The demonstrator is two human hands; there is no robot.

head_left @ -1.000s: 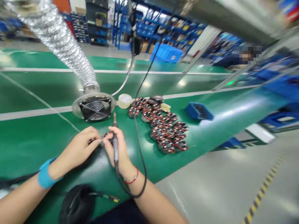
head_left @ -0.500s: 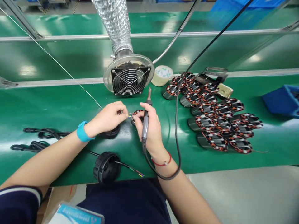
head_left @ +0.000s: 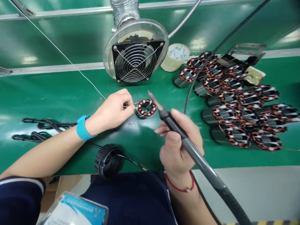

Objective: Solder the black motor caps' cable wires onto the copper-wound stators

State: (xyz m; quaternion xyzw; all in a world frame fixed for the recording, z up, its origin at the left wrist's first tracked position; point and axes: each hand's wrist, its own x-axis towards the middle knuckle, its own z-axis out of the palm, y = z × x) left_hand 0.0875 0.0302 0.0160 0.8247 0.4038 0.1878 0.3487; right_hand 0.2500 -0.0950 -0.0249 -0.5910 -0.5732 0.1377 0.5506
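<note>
My right hand [head_left: 181, 145] grips a soldering iron [head_left: 185, 137], its bare tip pointing up and left, above and to the right of a small motor stator [head_left: 146, 108]. Tip and stator are apart. The stator is a ring of copper windings with white ties, standing on the green bench. At its left edge, my left hand [head_left: 118, 107] pinches thin wires [head_left: 135, 107] that reach the ring. A strand of solder wire [head_left: 91, 82] slants down from the upper left and ends out of sight behind that hand. Nearer me lies a black round cap [head_left: 108, 161] with a cable of coloured wire ends.
A fume fan [head_left: 136, 61] on a foil duct stands behind the stator. Rows of further stators [head_left: 239, 134] fill the right side, beside a tape roll [head_left: 177, 56]. Coiled black cables [head_left: 44, 123] lie at left. A dark cord [head_left: 211, 56] crosses at upper right.
The soldering iron has swung from upright to pointing up-left, gripped in my right hand, which has moved right, away from the stator. The view has shifted closer. My left hand stays at the wires.
</note>
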